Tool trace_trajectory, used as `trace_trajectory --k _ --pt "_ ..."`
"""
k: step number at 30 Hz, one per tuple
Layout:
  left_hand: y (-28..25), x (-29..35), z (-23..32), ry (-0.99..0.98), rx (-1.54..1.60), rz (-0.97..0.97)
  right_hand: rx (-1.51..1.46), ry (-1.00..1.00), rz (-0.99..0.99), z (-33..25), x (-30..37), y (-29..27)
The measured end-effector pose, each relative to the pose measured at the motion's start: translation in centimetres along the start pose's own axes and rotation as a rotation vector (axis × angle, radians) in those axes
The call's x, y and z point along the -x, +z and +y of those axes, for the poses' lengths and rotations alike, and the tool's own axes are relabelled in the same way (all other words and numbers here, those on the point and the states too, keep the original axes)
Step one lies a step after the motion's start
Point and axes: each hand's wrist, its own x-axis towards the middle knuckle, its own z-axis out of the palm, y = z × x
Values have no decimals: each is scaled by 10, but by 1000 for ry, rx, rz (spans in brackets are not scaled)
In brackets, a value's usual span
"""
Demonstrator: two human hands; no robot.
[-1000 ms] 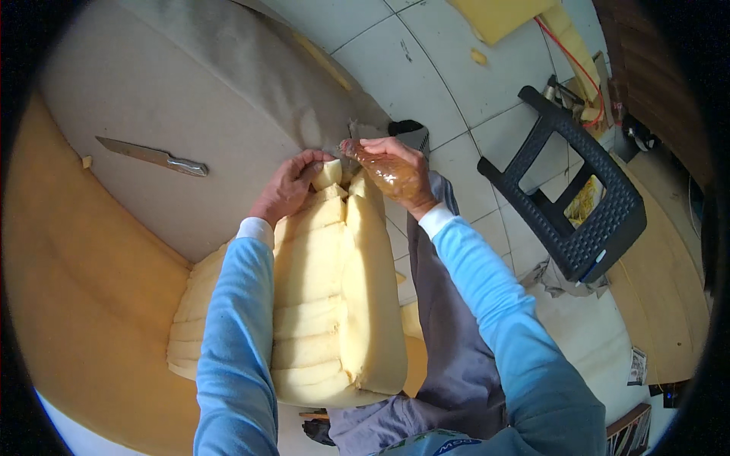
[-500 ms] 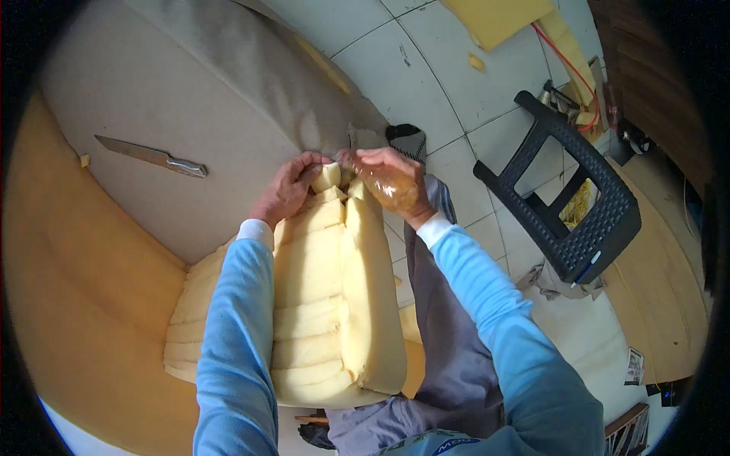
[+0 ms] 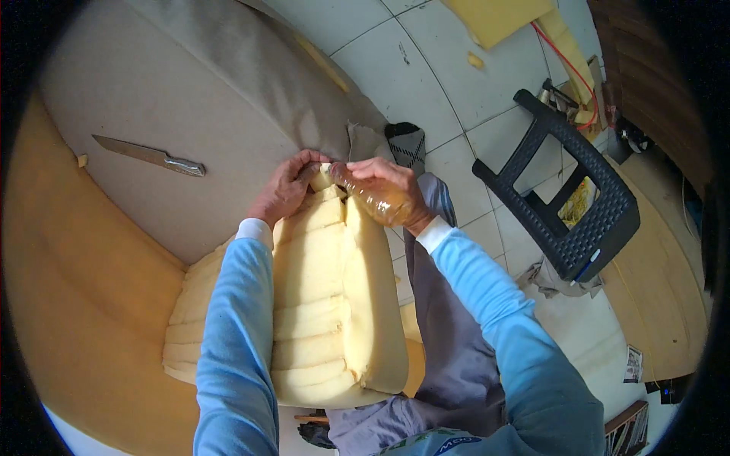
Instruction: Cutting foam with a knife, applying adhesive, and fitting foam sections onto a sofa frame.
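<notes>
The bottle [image 3: 386, 207] your right hand [image 3: 393, 179] grips has shifted toward the foam [image 3: 322, 180] your left hand [image 3: 287, 189] pinches, contact unclear; dispensing seems underway, calling next for steady aim.

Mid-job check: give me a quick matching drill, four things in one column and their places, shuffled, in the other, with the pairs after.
Things
1. Knife
2. Clear bottle
3. Small foam piece
4. Black plastic stool

Places
A. Held by the left hand
B. Out to the right, on the tiled floor
C. Lying flat on the grey fabric
D. Tilted in the right hand

Pairs: 1-C, 2-D, 3-A, 4-B
</notes>
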Motion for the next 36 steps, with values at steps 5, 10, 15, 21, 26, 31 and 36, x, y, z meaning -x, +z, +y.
trace_trajectory --k 5,10,15,21,26,31,36 --pt "-2 1 -3 40 -40 -4 75 226 153 7 -4 -11" --pt "5 1 7 7 75 -32 62 79 -7 7 -1 -12" --pt "1 2 -4 119 -22 -15 -158 255 186 3 6 7" --pt "1 -2 -6 -23 74 -61 -63 319 76 -6 5 -4" --pt "3 1 2 -7 130 -51 -151 127 127 8 6 8" --pt "-4 4 -3 -26 195 -66 -133 139 239 -3 -5 8" --pt "-1 4 2 -41 257 -54 -100 95 84 8 0 8"
